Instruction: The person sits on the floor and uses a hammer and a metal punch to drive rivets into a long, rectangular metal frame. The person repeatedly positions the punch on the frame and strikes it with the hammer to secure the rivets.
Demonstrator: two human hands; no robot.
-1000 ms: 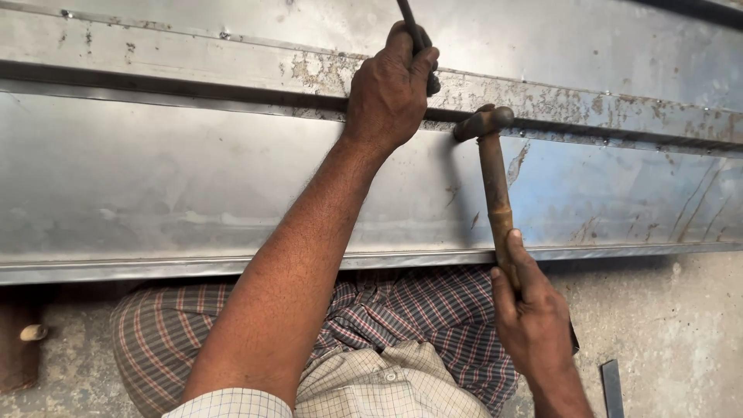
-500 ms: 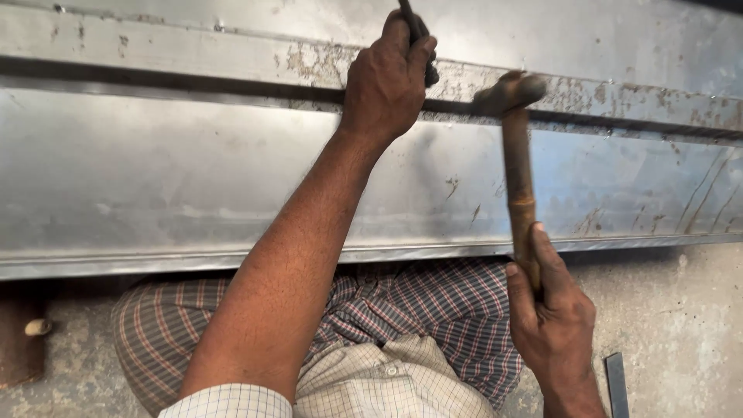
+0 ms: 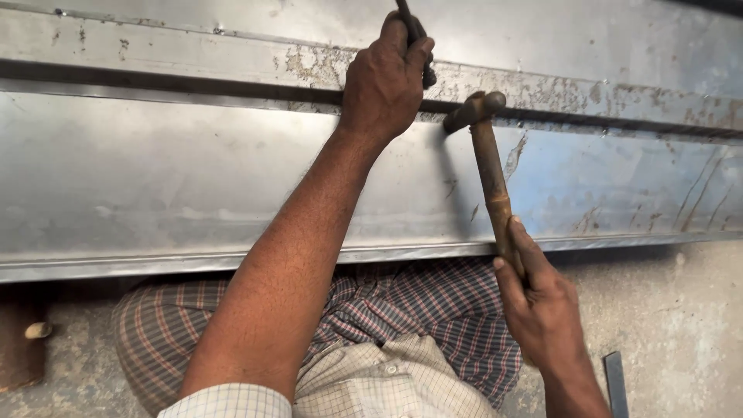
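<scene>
Gripping a dark metal chisel [image 3: 414, 39] in my left hand [image 3: 383, 81], I have the fingers wrapped tight around its shaft, pressed together in a fist, with the tool's top running out past the far edge of the view. Its lower end shows just right of the knuckles, at the dark seam [image 3: 193, 91] that runs left to right across the sheet metal. I cannot tell whether the tip touches the metal there.

Just right of that fist is the hammer [image 3: 487, 166]. Its dark head sits near the seam, close beside the chisel's lower end, and its brown wooden handle slants down toward the near right. My right hand [image 3: 542, 310] holds the bottom of the handle, fingers curled round it and the thumb laid along the wood.

Both tools lie over a long folded steel panel [image 3: 155, 186], grey and scuffed, with a rusty, flaking strip along its far band and scratch marks toward the right end. Its near edge is a bent lip running across the whole view.

Nearer than the lip, I see my checked cloth [image 3: 402, 310] over the knees and a pale checked shirt [image 3: 387, 387]. The floor [image 3: 681, 310] is rough concrete; a flat dark metal bar [image 3: 615, 383] lies on it at the near right, and a brownish block [image 3: 19, 352] sits at the near left.
</scene>
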